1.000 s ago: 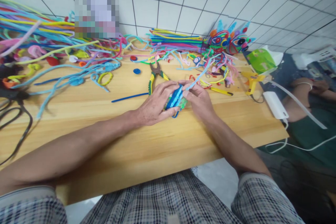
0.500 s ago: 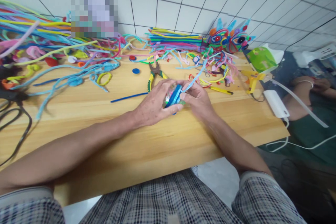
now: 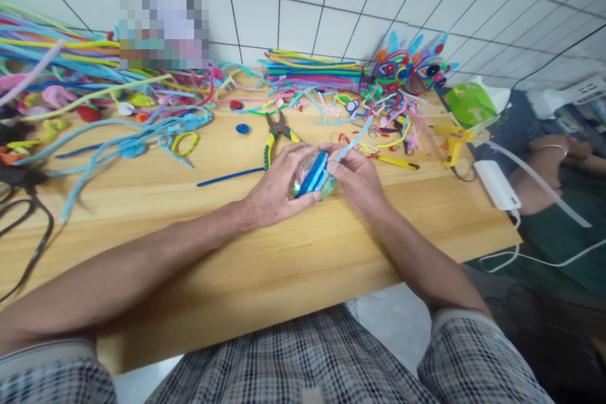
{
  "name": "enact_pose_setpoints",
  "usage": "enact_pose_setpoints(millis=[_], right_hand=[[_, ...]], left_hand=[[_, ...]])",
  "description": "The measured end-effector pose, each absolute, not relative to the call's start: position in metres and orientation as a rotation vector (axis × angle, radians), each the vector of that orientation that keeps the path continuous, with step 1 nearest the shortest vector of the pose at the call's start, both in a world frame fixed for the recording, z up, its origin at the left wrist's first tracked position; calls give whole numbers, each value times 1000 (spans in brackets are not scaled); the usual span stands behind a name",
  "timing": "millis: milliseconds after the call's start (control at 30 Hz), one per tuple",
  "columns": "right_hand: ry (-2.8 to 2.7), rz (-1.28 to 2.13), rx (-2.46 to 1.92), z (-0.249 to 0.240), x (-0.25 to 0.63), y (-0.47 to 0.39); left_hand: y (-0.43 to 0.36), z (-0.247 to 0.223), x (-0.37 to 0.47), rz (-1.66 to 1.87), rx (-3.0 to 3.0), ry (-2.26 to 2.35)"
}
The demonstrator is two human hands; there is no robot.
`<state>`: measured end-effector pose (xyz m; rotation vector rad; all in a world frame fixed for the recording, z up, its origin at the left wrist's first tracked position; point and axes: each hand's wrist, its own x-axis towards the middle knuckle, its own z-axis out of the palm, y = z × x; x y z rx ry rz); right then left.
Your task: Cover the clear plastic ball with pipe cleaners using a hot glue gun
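Note:
A small clear bundle banded with dark and light blue pipe cleaner is held over the wooden table. My left hand wraps round its left side, thumb along the lower edge. At its right, my right hand pinches a light blue pipe cleaner whose free end points up and right. Pliers with green and yellow handles lie just behind my left hand. A dark blue pipe cleaner rests left of that hand.
Pipe cleaners are heaped along the back. Two colourful masks stand at the back right. A yellow glue gun and a white power bank lie at the right edge. Another person's arm is beyond.
The bundle has turned a little in my hands and shows more of its clear surface and blue bands. The free end of the light blue pipe cleaner has dipped slightly.

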<state>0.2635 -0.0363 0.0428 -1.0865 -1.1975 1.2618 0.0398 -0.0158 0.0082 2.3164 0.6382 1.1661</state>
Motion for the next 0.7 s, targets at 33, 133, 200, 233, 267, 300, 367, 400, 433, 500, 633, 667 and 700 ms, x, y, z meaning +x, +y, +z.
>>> enact_pose_setpoints(millis=[33, 133, 200, 233, 267, 300, 367, 400, 433, 500, 633, 667, 700], right_hand=[[-1202, 1258, -1082, 43, 263, -37], [-1221, 1240, -1071, 42, 263, -37], [-1239, 1228, -1068, 41, 263, -38], [-1250, 1223, -1069, 41, 263, -38], [-1261, 1219, -1071, 41, 263, -38], [-1269, 1215, -1071, 40, 262, -38], [-1269, 1213, -1068, 40, 261, -38], [-1262, 1215, -1066, 40, 260, -38], [-1250, 1220, -1066, 40, 259, -38], [-1219, 1242, -1067, 40, 258, -38], [-1155, 1321, -1043, 42, 257, -39], [-1151, 1338, -1033, 42, 258, -39], [-1155, 1350, -1024, 42, 259, -39]], left_hand=[[-16, 8, 39, 1153, 2325, 639], [-15, 8, 37, 1142, 2325, 631], [-15, 11, 37, 1149, 2300, 631], [-15, 13, 37, 1143, 2285, 638], [-15, 15, 37, 1131, 2269, 649], [-16, 18, 37, 1114, 2254, 665], [-17, 23, 38, 1081, 2230, 700], [-17, 26, 38, 1074, 2225, 712], [-18, 27, 38, 1075, 2227, 717], [-18, 28, 39, 1098, 2252, 714], [-16, 19, 37, 1151, 2320, 711], [-15, 15, 36, 1145, 2330, 714], [-14, 12, 36, 1133, 2336, 717]])
